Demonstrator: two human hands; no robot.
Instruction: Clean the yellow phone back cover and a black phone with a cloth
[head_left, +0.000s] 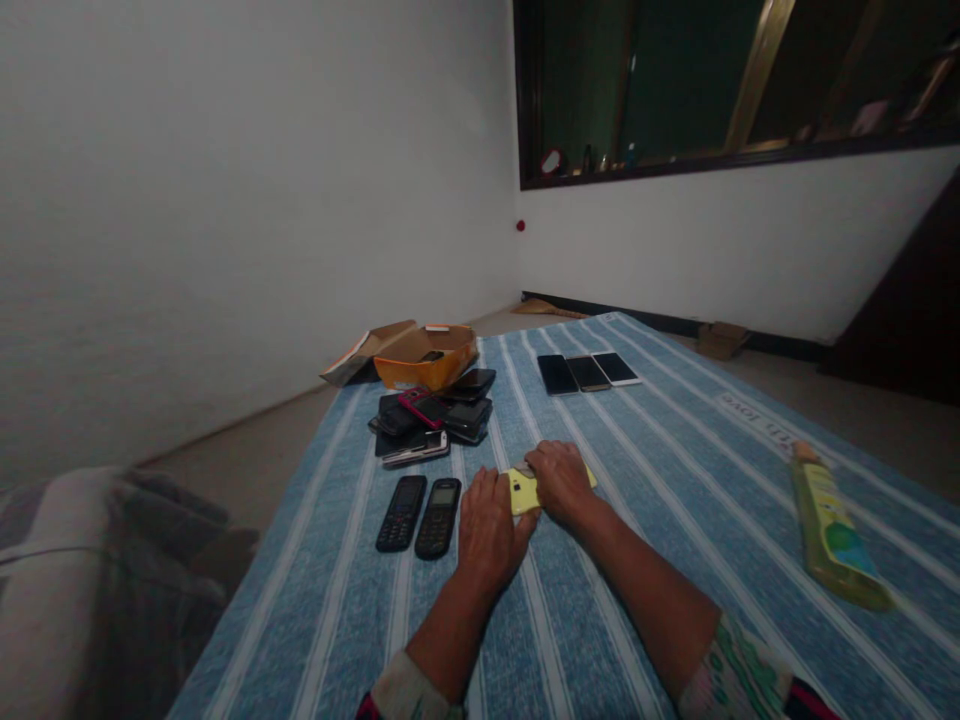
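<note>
A yellow smartphone lies back up on the striped cloth, with its camera spot showing. My left hand grips its left end, thumb along the near edge. Over its right half, my right hand is closed with curled fingers pressed down. A small greyish patch shows by the right fingertips; what it is I cannot tell. Two dark keypad phones, one beside the other, lie just left of my left hand.
A pile of phones sits before an opened orange box. Farther back, three smartphones lie in a row. A bottle of yellow liquid rests on its side at right. Blue striped cloth covers the table.
</note>
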